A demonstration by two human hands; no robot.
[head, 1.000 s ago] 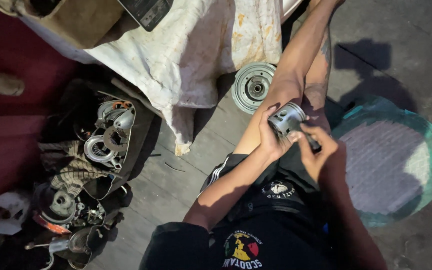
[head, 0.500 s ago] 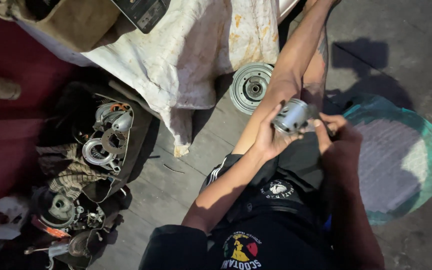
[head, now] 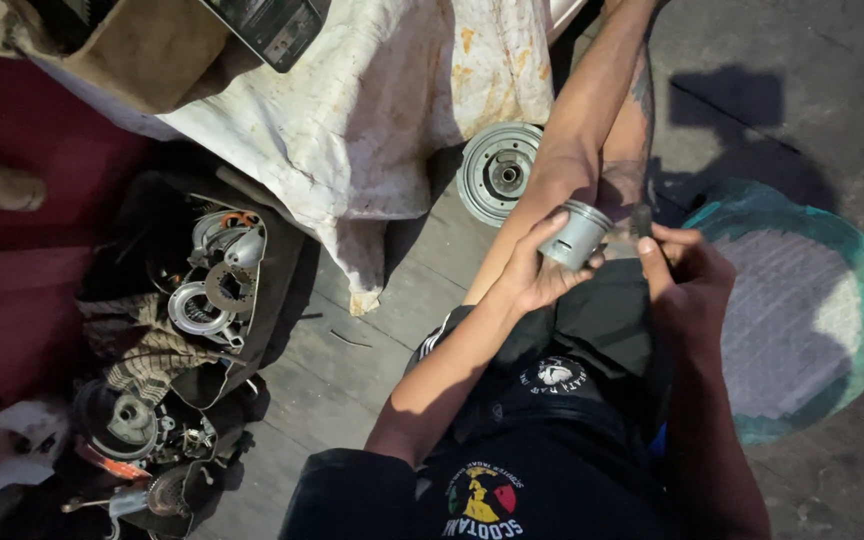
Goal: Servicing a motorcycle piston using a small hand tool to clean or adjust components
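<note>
My left hand grips a silver metal piston, a short ringed cylinder, held above my lap. My right hand is just to the right of it, fingers closed around a small dark pin-like part whose end sticks up near the piston. I sit on the ground in dark shorts with my bare legs stretched forward.
A round metal pulley-like disc lies on the concrete by my leg. A stained white cloth covers something at the top. Engine parts lie in a dark heap at left. A teal round basin sits at right.
Both hands were pressed together on the piston; now the right hand has drawn away to the right with the small dark part, and the left hand holds the piston alone.
</note>
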